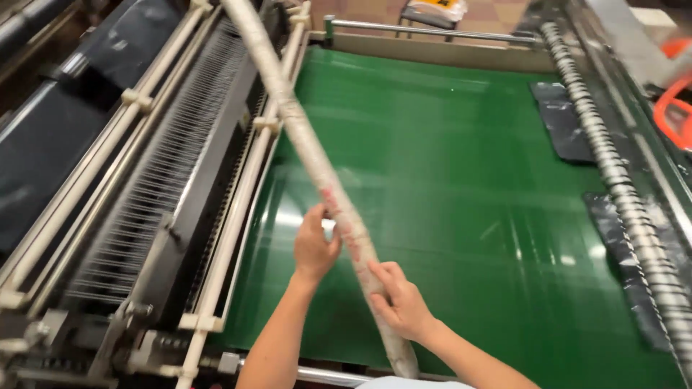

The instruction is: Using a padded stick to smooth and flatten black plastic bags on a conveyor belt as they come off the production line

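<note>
A: Nearest first. What's each hand doing?

B: Right hand (401, 304) is wrapped around the lower part of a long pale tube (317, 166), grip pressed together on it, fingers curled over the top. Left hand (313, 245) sits just farther up the same tube, on its left side, grip closed on it too, thumb side toward the tube. Both forearms come in from the near edge.

A: Where does the tube run?

B: Diagonal. Near end drops out of view low in the middle, just past the right hand. It rises far-left, over the green belt (461, 187), and leaves the top of the frame. Looks wrapped in whitish tape, with reddish marks between the two hands.

A: Under it?

B: The green belt, shiny, fills the middle and right. The tube is held above it; can't tell if any part touches.

A: Left side?

B: Machine frame with cream-coloured rails (238, 209) running near to far, and a row of thin metal pins (158, 180) beside them. Black film (50, 137) at far left.

A: Right side?

B: A ribbed grey roller (620, 180) running near to far along the belt's right edge, with black plastic sheets (566, 119) lying by it. An orange part (670, 108) sits at the far right edge.

A: Far end?

B: A metal bar (432, 30) across the belt's far end.
</note>
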